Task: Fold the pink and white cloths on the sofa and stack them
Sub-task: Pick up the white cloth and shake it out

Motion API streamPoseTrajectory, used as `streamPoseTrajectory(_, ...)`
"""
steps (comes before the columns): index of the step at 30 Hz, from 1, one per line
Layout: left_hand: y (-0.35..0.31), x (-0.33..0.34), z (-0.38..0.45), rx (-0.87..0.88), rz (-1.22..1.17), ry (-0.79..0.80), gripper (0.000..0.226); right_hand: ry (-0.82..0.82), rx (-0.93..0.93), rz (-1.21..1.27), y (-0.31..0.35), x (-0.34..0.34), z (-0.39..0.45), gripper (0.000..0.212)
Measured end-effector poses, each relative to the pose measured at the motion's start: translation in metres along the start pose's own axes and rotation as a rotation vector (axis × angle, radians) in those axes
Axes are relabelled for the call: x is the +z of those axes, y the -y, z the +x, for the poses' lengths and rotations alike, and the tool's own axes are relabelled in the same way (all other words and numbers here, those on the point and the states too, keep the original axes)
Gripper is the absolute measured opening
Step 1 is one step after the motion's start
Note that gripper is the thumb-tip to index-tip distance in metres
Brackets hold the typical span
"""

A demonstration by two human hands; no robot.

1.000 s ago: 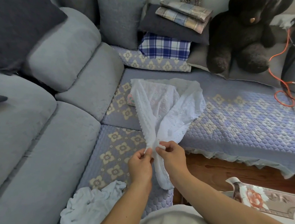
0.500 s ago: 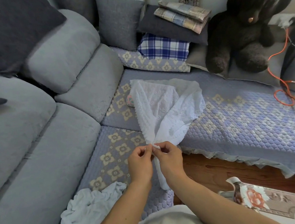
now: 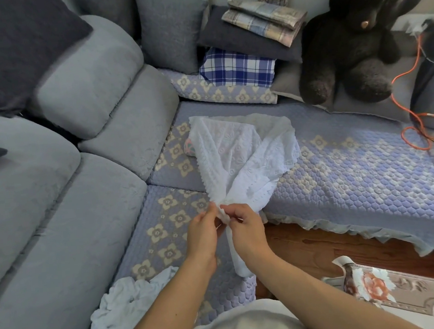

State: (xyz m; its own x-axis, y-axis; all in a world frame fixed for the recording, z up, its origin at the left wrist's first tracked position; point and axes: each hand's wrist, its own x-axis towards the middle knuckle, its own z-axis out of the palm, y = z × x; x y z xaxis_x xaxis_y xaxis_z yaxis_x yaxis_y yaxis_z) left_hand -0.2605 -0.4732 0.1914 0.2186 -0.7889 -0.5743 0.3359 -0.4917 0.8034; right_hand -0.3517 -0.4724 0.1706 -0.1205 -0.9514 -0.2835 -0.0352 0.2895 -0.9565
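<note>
A white lace cloth (image 3: 241,152) lies spread over the quilted sofa seat (image 3: 354,169), gathered to a narrow bunch at its near end, with a tail hanging down between my hands. My left hand (image 3: 203,233) and my right hand (image 3: 245,227) both pinch that bunched near edge, side by side. A small patch of pink patterned cloth (image 3: 189,146) peeks out from under the lace cloth's left side. A second, crumpled white cloth (image 3: 125,304) lies on the seat beside my left forearm.
Grey sofa back cushions (image 3: 87,78) run along the left. Stacked pillows and folded plaid cloths (image 3: 236,66) sit at the back, a big dark plush bear (image 3: 352,44) beside them. An orange cable (image 3: 415,122) loops at right. Wooden floor and a floral rug (image 3: 376,284) lie below.
Both hands stay pinching the lace cloth's bunched end; they have shifted slightly upward and closer together, fingers working along the edge. The cloth's spread part has barely moved.
</note>
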Motion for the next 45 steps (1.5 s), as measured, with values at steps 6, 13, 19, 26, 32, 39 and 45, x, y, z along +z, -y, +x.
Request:
streamPoseTrajectory(6,-0.007,-0.003,-0.002,0.060,0.143,0.127,0.023,0.082,-0.023,0.068,0.000,-0.010,0.003,0.016)
streamPoseTrajectory(13,-0.009,0.003,0.007,0.204,0.398,0.066,0.025,0.187,0.149,0.280,0.011,-0.020,0.008,0.027)
streamPoseTrajectory(19,-0.047,0.034,0.027,0.235,0.533,0.070,0.016,0.054,0.177,0.179,0.013,-0.055,0.036,0.041)
streamPoseTrajectory(26,-0.137,0.115,0.003,0.252,0.187,0.198,0.007,0.130,0.404,-0.390,-0.080,-0.075,0.021,0.084)
streamPoseTrajectory(32,-0.211,0.164,-0.016,0.232,-0.130,0.283,0.032,0.042,0.428,-0.173,-0.074,-0.071,0.040,0.096)
streamPoseTrajectory(39,-0.258,0.165,0.004,0.392,-0.244,0.121,0.020,-0.496,0.556,-0.057,-0.065,-0.096,0.050,0.014)
streamPoseTrajectory(45,-0.251,0.105,0.057,0.246,-0.175,0.022,0.019,-0.676,0.409,-0.383,-0.056,-0.176,0.043,0.005)
